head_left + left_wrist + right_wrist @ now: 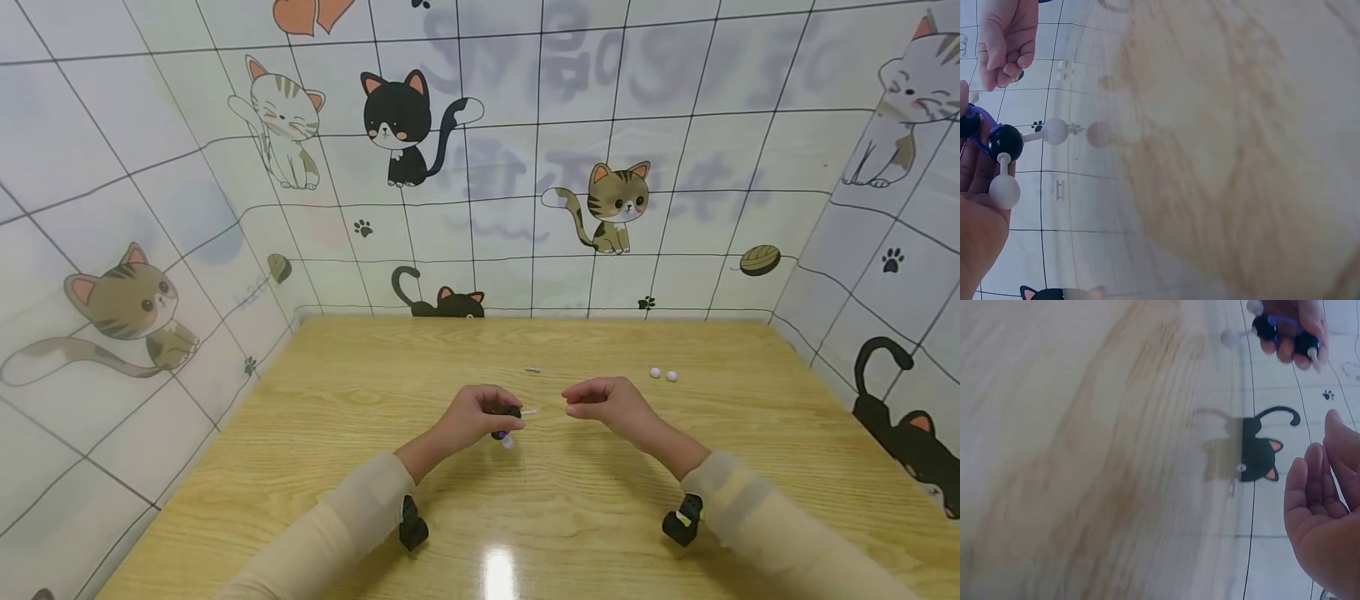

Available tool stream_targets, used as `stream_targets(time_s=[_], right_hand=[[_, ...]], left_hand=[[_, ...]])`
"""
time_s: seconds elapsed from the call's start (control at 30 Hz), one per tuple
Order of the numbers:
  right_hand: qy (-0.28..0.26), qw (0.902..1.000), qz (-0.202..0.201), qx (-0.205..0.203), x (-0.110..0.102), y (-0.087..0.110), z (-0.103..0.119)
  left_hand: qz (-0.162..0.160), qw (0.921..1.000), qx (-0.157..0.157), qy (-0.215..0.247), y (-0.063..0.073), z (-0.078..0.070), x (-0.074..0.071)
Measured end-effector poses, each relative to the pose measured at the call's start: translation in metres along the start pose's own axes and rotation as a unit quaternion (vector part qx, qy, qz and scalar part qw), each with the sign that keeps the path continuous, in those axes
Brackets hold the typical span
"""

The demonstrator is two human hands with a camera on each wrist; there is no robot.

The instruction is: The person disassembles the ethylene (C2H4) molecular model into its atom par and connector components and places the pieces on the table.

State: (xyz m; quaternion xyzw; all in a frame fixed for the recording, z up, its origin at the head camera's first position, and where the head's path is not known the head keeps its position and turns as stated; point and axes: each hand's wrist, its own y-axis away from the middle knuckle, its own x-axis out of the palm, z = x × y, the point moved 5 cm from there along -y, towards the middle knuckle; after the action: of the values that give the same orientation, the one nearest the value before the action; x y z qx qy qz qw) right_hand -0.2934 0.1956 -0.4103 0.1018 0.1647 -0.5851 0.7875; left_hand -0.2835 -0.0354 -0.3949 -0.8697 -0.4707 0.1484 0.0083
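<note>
My left hand (480, 414) grips a small ball-and-stick molecular model (1005, 142) above the table. Two black balls in it are joined by curved purple links (1286, 322). From one black ball, two white balls (1055, 131) stick out on short pale pegs. The other black ball (1307, 344) bears a bare white peg (528, 412), which points toward my right hand. Across a small gap, the right hand (611, 407) hovers with fingers loosely bent and thumb apart, holding nothing. Part of the model is hidden behind the left fingers.
Two loose white balls (663, 375) lie on the wooden table (360, 367), beyond the right hand. A small grey peg piece (532, 369) lies farther back near the middle. Cat-patterned panels (510, 183) enclose the back and both sides. Each wrist carries a black camera (412, 523).
</note>
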Motion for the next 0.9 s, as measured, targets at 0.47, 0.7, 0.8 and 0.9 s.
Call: stream_targets(time_s=[0.47,0.7,0.8,0.9], right_hand=[[-0.051,0.9974,0.025,-0.045,0.037,0.0,0.017],[-0.06,0.9968,0.026,-0.046,0.045,0.001,0.018],[-0.058,0.997,0.024,-0.046,0.046,0.001,0.019],[-0.05,0.9975,0.02,-0.046,0.047,0.001,0.02]], left_hand=[[0.002,0.9997,0.002,0.026,-0.01,0.024,0.001],[-0.002,0.9996,0.006,0.028,-0.009,0.024,0.0],[-0.002,0.9997,0.007,0.022,-0.009,0.025,0.0],[0.0,0.9998,0.006,0.018,-0.009,0.026,0.0]])
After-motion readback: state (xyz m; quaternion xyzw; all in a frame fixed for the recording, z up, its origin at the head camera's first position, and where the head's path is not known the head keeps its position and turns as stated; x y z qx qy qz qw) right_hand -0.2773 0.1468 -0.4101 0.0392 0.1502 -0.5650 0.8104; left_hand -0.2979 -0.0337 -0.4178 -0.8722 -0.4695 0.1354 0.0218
